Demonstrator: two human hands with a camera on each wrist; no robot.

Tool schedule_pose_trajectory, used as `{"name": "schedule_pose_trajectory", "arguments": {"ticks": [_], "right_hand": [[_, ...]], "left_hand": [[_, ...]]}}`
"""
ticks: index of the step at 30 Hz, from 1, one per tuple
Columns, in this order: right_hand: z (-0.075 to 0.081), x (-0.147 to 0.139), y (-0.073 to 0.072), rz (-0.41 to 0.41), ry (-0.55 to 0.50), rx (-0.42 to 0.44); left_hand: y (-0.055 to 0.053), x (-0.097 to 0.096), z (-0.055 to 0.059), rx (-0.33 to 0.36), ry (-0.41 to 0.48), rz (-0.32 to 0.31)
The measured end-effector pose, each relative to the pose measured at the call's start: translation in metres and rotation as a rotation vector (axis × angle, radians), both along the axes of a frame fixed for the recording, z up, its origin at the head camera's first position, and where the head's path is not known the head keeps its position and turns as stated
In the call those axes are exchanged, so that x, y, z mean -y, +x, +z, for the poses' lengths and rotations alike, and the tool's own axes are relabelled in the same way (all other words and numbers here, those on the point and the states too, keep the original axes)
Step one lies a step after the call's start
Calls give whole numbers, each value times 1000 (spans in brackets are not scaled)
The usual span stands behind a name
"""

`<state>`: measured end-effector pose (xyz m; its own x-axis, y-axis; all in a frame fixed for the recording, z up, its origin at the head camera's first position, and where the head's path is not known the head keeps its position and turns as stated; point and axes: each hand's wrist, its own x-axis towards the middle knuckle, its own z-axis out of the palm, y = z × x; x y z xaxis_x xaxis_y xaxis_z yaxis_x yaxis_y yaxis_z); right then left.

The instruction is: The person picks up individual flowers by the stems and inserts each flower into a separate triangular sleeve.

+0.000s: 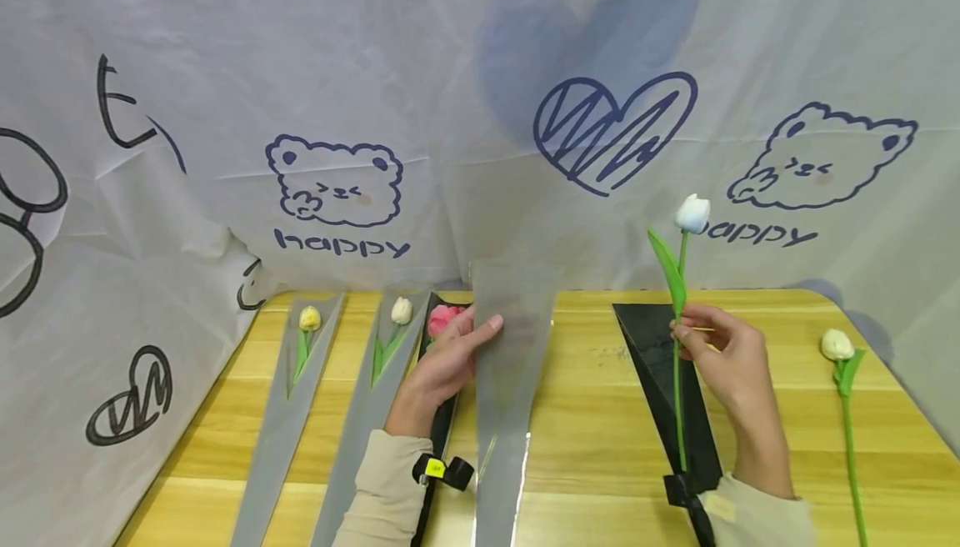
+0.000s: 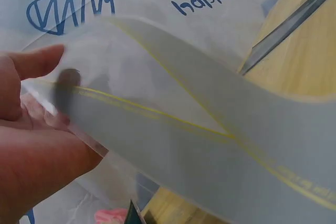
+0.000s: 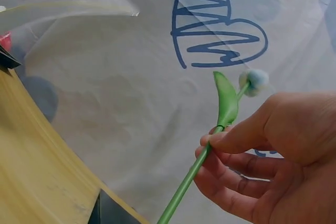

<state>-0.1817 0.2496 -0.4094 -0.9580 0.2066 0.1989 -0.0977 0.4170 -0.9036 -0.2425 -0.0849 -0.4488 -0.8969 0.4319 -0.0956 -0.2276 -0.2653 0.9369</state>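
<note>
Left hand (image 1: 446, 370): a translucent grey wrap (image 1: 512, 363) is being held upright, its wide end up, its edge being pinched between thumb and fingers. Yellow lines with small lettering are being shown on its surface in the left wrist view. Its lower end is being cut off by the bottom of the head view.

Right hand (image 1: 726, 357): a bluish-white tulip (image 1: 677, 284) is being held bloom up, its green stem being pinched between thumb and fingertips just below the leaf. A gap is being left between flower and raised wrap. Behind the stem, a flat black wrap (image 1: 652, 355) is being borne by the wooden table (image 1: 592, 430); contact between them cannot be told.

Far right, a creamy-white tulip (image 1: 847, 372) is being left unwrapped on the wood.

Left side: a yellow tulip (image 1: 303, 351) and a white tulip (image 1: 387, 355) are being enclosed in separate grey wraps. Beside them a pink flower (image 1: 444, 320) is being partly hidden by the left hand.

Behind, the table is being backed by pale cloth (image 1: 450, 97) printed with bears and hearts.
</note>
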Motion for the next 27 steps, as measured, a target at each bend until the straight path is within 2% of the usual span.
{"name": "schedule_pose_trajectory", "arguments": {"ticks": [6,10,15,18,21,27], "right_hand": [[0,5,-2,36,-55,5],[-3,7,-4,79,-156,-7],[-6,9,-5,109,-243,-5],[-4,11,-6,94,-344,-14],[-1,14,-6,82,-492,-27],[8,16,-3,122,-725,-63]], "left_hand": [[0,-6,0,-32,-33,114],[1,-9,1,-57,-64,184],[2,-12,5,-74,-107,231],[2,-12,6,-102,-112,242],[3,-13,7,-135,-149,258],[5,-15,8,-208,-209,272]]}}
